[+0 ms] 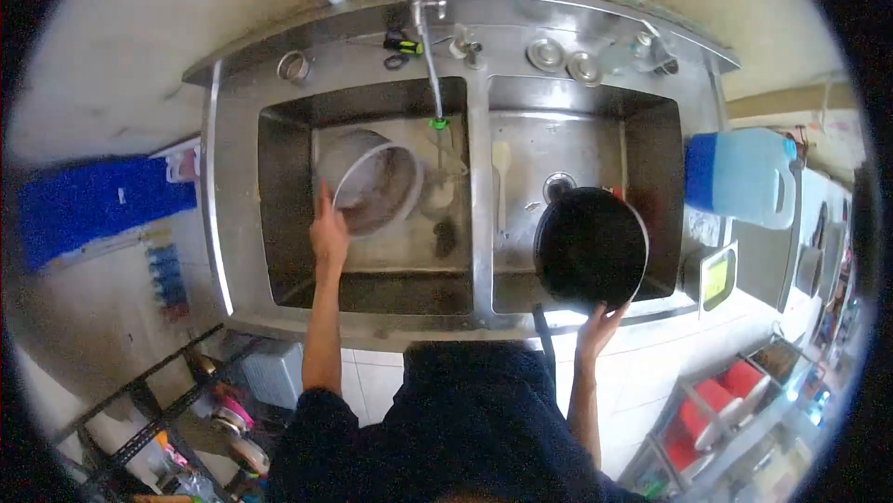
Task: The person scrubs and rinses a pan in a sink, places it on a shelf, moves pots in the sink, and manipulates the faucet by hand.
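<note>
A metal pot (377, 182) is tipped in the left sink basin (372, 284), its mouth turned to the right and toward me. My left hand (328, 235) grips the pot at its left side, the fingers partly hidden against its wall. Over the right basin (521, 145) is a round black pan (593, 247), its dark face toward me. My right hand (603, 326) holds the pan by its near edge, with the thumb and fingers around the rim. A spout with a green tip (439, 122) points down beside the pot.
Small round metal lids (547, 55) and a metal cup (293, 66) stand on the back ledge. A white utensil (501, 164) lies in the right basin near a drain (559, 186). A jug of blue liquid (739, 176) stands right of the sink.
</note>
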Demonstrator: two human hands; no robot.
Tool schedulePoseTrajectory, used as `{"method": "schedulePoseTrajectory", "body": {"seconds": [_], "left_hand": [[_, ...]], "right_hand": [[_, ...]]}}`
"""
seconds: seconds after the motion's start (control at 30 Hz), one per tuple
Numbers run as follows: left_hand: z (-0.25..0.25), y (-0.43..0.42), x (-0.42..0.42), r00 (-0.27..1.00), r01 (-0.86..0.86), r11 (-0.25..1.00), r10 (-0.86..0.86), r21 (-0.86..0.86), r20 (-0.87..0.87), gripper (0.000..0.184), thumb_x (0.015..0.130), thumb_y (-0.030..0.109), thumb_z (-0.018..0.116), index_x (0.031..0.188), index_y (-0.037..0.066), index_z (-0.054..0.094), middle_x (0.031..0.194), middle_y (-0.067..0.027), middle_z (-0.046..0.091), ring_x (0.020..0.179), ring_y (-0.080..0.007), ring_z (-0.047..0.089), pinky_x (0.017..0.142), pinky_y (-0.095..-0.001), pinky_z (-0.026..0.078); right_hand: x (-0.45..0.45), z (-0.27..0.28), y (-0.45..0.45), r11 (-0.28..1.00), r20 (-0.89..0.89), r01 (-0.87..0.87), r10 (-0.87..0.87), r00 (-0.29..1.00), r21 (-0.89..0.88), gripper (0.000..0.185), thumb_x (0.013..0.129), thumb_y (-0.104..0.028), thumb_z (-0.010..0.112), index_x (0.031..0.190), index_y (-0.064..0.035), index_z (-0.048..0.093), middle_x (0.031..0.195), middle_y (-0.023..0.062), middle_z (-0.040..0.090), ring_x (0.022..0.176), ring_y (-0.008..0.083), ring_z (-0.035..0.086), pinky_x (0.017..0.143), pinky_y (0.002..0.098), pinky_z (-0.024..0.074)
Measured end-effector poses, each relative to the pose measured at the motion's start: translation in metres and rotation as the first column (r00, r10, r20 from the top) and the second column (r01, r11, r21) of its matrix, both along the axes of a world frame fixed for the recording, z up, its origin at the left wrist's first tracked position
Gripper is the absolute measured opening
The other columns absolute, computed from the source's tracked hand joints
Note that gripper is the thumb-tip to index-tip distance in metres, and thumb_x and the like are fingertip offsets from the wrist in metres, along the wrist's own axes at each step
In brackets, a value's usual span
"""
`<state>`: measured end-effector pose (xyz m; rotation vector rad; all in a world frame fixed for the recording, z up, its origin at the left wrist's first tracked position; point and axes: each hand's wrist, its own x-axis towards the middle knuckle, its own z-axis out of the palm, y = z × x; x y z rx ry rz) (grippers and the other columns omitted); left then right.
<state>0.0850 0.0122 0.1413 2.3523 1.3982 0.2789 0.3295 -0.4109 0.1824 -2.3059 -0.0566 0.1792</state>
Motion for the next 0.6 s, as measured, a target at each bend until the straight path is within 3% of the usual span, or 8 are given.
{"method": "schedulePoseTrajectory", "body": {"seconds": [0.1,0.17,0.2,0.23,0.37,0.43,0.5,0.6], "left_hand": [[0.045,-0.030,-0.018,0.999,0.046,0.907,-0.050,0.419,-0.003,0.068,0.081,-0.010,0.041,0.145,0.010,0.028,0.132,-0.0212,0.049,0.109,-0.0335,0.059,0.065,-0.0380,0.053],[0.055,-0.036,-0.043,0.983,-0.087,0.923,0.018,0.376,0.183,0.070,0.078,-0.012,0.040,0.144,0.008,0.028,0.138,-0.0197,0.043,0.117,-0.0316,0.053,0.075,-0.0365,0.052],[0.059,-0.039,-0.057,0.927,-0.214,0.930,0.098,0.298,0.362,0.071,0.076,-0.014,0.038,0.144,0.006,0.029,0.143,-0.0181,0.037,0.125,-0.0297,0.047,0.085,-0.0349,0.051],[0.072,-0.043,-0.053,0.880,-0.211,0.897,0.000,0.389,0.476,0.071,0.075,-0.015,0.036,0.143,0.002,0.028,0.145,-0.0171,0.035,0.129,-0.0282,0.041,0.100,-0.0346,0.040],[0.104,-0.051,-0.060,0.859,-0.362,0.775,0.063,0.517,0.508,0.062,0.083,-0.010,0.036,0.143,0.000,0.027,0.146,-0.0163,0.035,0.133,-0.0279,0.036,0.105,-0.0342,0.033],[0.096,-0.043,-0.077,0.758,-0.503,0.699,0.075,0.508,0.648,0.052,0.093,0.003,0.039,0.144,0.002,0.026,0.144,-0.0160,0.038,0.128,-0.0261,0.042,0.100,-0.0312,0.038],[0.107,-0.045,-0.090,0.667,-0.636,0.639,0.175,0.432,0.724,0.052,0.096,0.010,0.041,0.145,0.002,0.026,0.141,-0.0158,0.040,0.114,-0.0243,0.049,0.092,-0.0307,0.041],[0.111,-0.048,-0.137,0.577,-0.789,0.479,0.363,0.384,0.731,0.049,0.098,0.021,0.047,0.140,0.001,0.033,0.122,-0.0144,0.055,0.073,-0.0171,0.053,0.066,-0.0322,0.045]], "right_hand": [[0.011,0.003,-0.021,0.995,0.235,-0.060,0.077,0.969,-0.078,0.065,0.087,0.005,0.045,0.146,-0.0123,0.024,0.146,0.0220,0.028,0.133,0.0388,0.031,0.104,0.0445,0.0329],[0.023,0.001,-0.045,0.974,0.440,-0.145,0.209,0.873,-0.176,0.065,0.085,0.008,0.045,0.144,-0.0140,0.029,0.147,0.0208,0.027,0.135,0.0375,0.028,0.103,0.0435,0.0378],[0.032,-0.012,-0.064,0.973,0.499,-0.205,0.230,0.836,-0.105,0.053,0.093,-0.014,0.051,0.143,-0.0082,0.031,0.148,0.0208,0.026,0.136,0.0367,0.027,0.109,0.0465,0.0293],[0.044,-0.026,-0.083,0.974,0.550,-0.219,0.217,0.806,-0.064,0.053,0.093,-0.013,0.051,0.142,-0.0102,0.032,0.148,0.0202,0.026,0.136,0.0363,0.027,0.109,0.0468,0.0296],[0.088,-0.029,-0.079,0.926,0.646,-0.369,0.233,0.727,0.082,0.058,0.090,-0.007,0.055,0.142,-0.0164,0.031,0.144,0.0204,0.033,0.133,0.0373,0.032,0.108,0.0492,0.0307],[0.094,0.001,-0.034,0.861,0.774,-0.506,0.285,0.566,0.054,0.065,0.088,-0.005,0.059,0.143,-0.0175,0.028,0.140,0.0224,0.036,0.129,0.0390,0.037,0.106,0.0496,0.0325],[0.081,0.012,0.013,0.849,0.557,-0.449,0.237,0.796,0.280,0.067,0.088,-0.005,0.059,0.144,-0.0090,0.024,0.141,0.0219,0.034,0.127,0.0339,0.040,0.106,0.0434,0.0326],[0.052,-0.005,0.107,0.712,0.500,-0.514,0.261,0.826,0.478,0.057,0.092,-0.003,0.049,0.140,0.0077,0.021,0.139,0.0221,0.037,0.127,0.0280,0.038,0.106,0.0378,0.0280]]}}
